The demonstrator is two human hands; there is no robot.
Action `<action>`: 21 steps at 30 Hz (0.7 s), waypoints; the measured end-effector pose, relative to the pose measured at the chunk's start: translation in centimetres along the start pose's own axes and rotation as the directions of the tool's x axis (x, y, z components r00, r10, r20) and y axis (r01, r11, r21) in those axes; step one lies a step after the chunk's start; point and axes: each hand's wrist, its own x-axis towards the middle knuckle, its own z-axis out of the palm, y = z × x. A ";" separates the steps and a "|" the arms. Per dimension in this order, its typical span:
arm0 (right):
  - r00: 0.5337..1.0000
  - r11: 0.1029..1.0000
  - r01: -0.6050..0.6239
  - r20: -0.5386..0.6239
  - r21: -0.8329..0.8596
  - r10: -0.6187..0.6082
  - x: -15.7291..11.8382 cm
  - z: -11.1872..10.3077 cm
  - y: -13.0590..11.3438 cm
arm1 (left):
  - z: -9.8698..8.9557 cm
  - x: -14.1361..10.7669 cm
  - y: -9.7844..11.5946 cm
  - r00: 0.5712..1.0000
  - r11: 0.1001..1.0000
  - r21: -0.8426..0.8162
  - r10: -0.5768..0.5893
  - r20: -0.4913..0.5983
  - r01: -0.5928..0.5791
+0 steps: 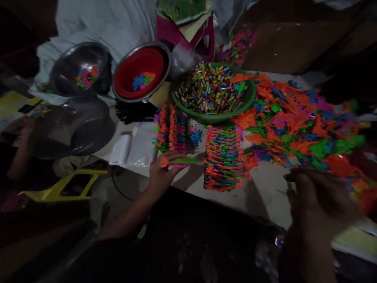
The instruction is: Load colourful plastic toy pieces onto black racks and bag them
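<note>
My left hand (161,175) is closed around a few flat plastic pieces (185,160), orange, green and pink, which stick out to the right. Their far end reaches the edge of a neat block of stacked coloured plastic pieces (225,157). Another stacked block (170,129) stands behind my left hand, with small blue pieces (196,137) beside it. My right hand (321,200) is dark and smeared by motion at the near edge of a loose heap of bright plastic pieces (300,118). Its fingers are bent, but whether they hold anything is unclear.
A green basin (251,94) full of small striped cylinders stands behind the blocks. Farther left are a red bowl (122,78) inside a metal one, a steel bowl (63,76), a dark grey basin (101,114) and plastic bags (141,143). Another person's arm (20,157) shows at far left.
</note>
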 end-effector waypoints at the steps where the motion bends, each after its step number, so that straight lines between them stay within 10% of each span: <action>1: 0.990 0.990 -0.138 0.008 0.013 0.138 -0.6 0.4 1.5 | 0.1 -0.9 -0.8 0.993 0.992 -0.046 -0.118 0.006 0.119; 8: 0.781 0.881 -0.462 0.425 -0.102 0.459 -5.5 4.3 7.3 | 4.7 -5.7 -4.2 0.903 0.882 -0.193 -0.411 0.128 0.429; 21: 0.779 0.899 -0.343 0.452 -0.271 0.434 -7.6 5.5 8.7 | 7.2 -7.4 -6.9 0.889 0.914 -0.142 -0.318 0.329 0.379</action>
